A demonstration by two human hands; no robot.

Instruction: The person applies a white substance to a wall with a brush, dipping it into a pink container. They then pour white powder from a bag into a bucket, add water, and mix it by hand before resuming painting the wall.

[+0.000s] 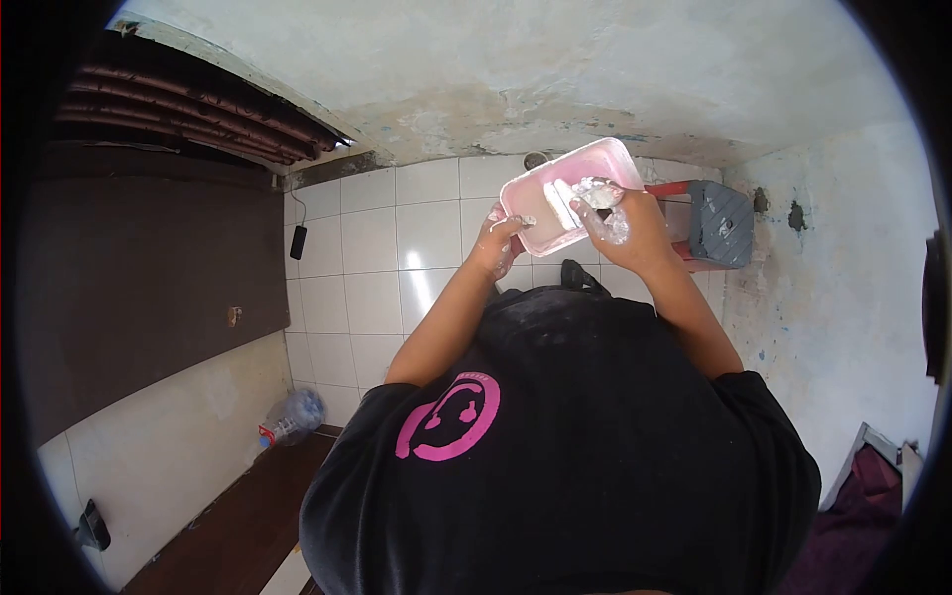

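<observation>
A pink rectangular tray (615, 159) with white paste in it is held out in front of my chest. My left hand (499, 246) grips its near left edge, fingers smeared with white. My right hand (620, 223) is at the tray's near right side, closed on a lump of white paste (598, 190) and coated in it. A white flat tool (561, 203) lies inside the tray. My black shirt with a pink logo (451, 416) fills the lower view.
A white tiled floor (377, 258) lies below. A red and grey stool (719, 223) stands at the right by a rough plaster wall (843, 258). A crumpled plastic bottle (293, 416) lies at the lower left, with a dark brown door (149, 268) beside it.
</observation>
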